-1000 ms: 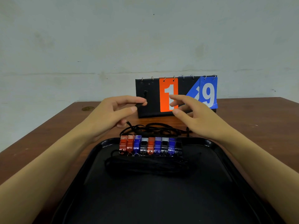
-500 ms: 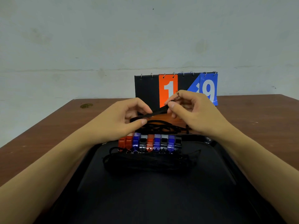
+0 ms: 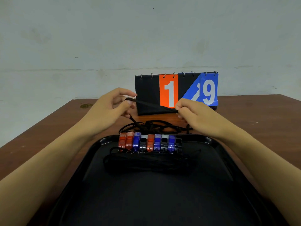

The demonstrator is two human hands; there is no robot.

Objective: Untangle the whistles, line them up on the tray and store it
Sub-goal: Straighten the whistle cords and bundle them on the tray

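Several red, blue and black whistles (image 3: 149, 142) lie side by side in a row at the far end of a black tray (image 3: 216, 154). Their black cords are bundled on the tray in front of them (image 3: 146, 162). More black cord lies tangled on the table behind the tray (image 3: 156, 126). My left hand (image 3: 110, 110) and my right hand (image 3: 195, 115) each pinch one end of a black cord (image 3: 154, 106), stretched taut between them above the tangle. From my left hand the cord drops down into the tangle.
A flip scoreboard (image 3: 175, 93) showing an orange 1 and a blue 9 stands on the brown wooden table (image 3: 260, 115) just behind my hands. A small round mark (image 3: 86, 105) shows at the table's far left. A pale wall rises behind.
My hands went from open above the tangle to pinching a cord, then lifted and drew apart, pulling the cord taut between them.
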